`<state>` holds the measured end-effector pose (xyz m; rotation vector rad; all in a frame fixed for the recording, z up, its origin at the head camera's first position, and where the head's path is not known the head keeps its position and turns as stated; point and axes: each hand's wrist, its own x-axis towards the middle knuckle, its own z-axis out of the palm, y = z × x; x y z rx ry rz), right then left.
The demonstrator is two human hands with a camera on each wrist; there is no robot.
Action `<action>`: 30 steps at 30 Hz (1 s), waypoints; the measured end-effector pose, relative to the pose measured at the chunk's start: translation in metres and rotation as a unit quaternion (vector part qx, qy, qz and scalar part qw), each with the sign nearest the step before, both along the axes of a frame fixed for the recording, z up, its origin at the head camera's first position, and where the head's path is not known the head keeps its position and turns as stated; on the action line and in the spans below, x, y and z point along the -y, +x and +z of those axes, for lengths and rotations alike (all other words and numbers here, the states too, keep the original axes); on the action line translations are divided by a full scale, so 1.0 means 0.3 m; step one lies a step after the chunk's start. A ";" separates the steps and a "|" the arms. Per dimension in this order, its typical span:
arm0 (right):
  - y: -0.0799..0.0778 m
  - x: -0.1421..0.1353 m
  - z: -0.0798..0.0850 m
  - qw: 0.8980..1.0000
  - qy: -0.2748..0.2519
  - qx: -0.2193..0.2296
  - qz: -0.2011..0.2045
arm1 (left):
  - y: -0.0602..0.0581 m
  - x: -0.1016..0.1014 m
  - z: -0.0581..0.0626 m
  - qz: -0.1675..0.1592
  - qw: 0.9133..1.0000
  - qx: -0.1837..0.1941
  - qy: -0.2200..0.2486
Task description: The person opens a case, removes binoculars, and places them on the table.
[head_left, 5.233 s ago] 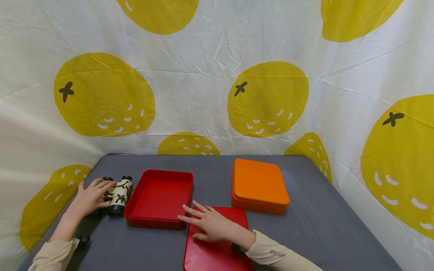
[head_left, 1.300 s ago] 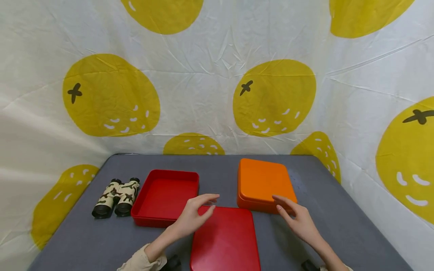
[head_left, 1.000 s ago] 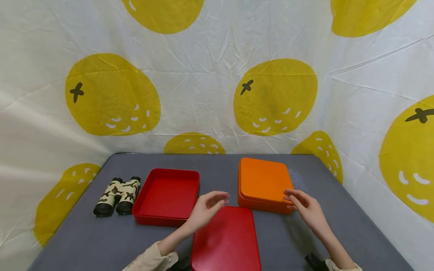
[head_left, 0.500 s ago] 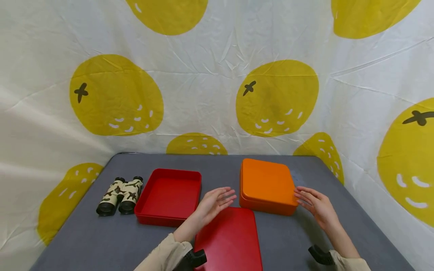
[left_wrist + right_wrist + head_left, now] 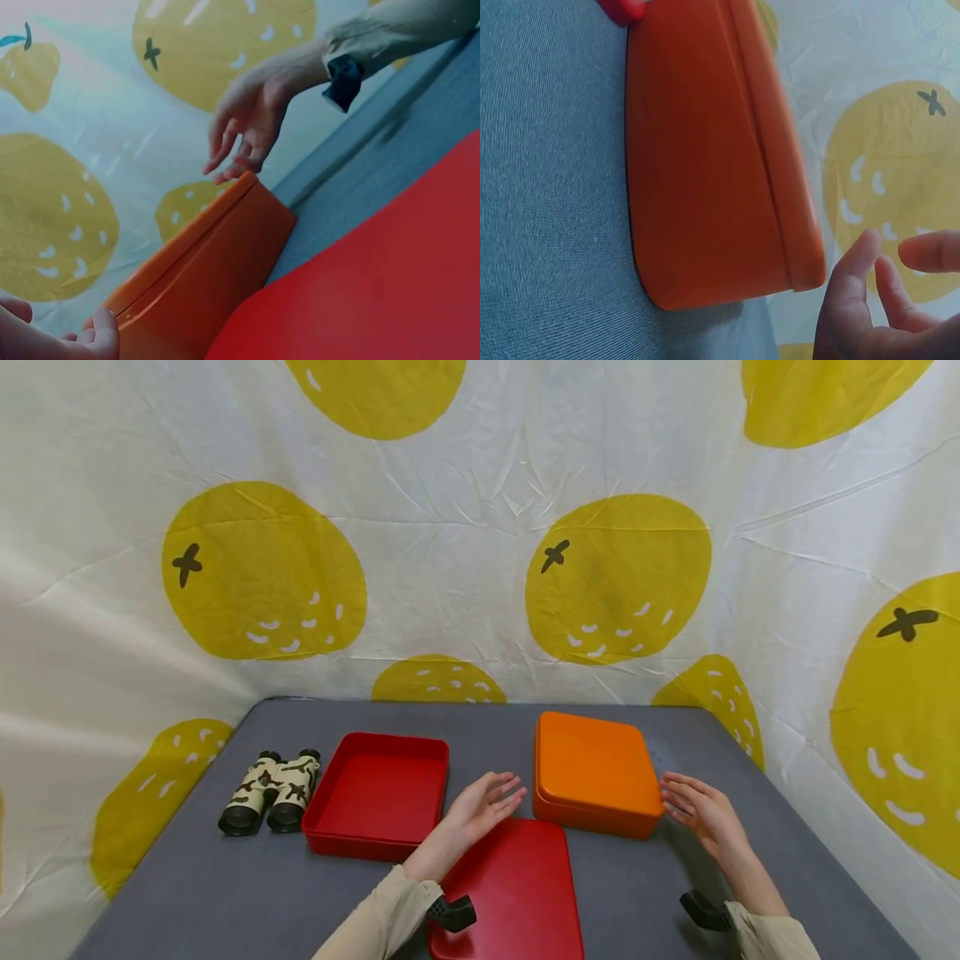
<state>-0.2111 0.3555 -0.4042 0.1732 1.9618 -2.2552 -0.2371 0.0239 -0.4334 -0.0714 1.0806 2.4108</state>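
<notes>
An orange box with a fitted lid stands at the back right of the table. My left hand is at its left side, palm up and fingers loosely bent; in the left wrist view the left fingers overlap the box's corner, and contact is unclear. Off the box's right side is my right hand, fingers slightly bent with nothing in them; the right wrist view shows a small gap between right fingers and box. Partly behind the left forearm lies a flat red lid.
An open red box sits left of centre, its floor bare. Beside it, at the far left, lie camouflage-patterned binoculars. The grey table meets a white curtain with yellow fruit prints at back and sides.
The left hand has left the binoculars and moved right. The right hand has gone from over the red lid to the orange box's right side. The boxes have not moved.
</notes>
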 end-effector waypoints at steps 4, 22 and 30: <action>-0.013 0.004 -0.007 0.999 0.036 0.020 -0.009 | -0.007 -0.016 -0.003 0.006 1.000 0.008 0.000; -0.034 -0.002 -0.055 0.982 0.186 0.029 0.005 | -0.022 -0.056 -0.008 0.004 1.000 0.013 0.001; -0.036 -0.012 -0.053 0.989 0.136 0.052 0.013 | -0.030 -0.068 -0.024 -0.015 0.999 0.020 -0.039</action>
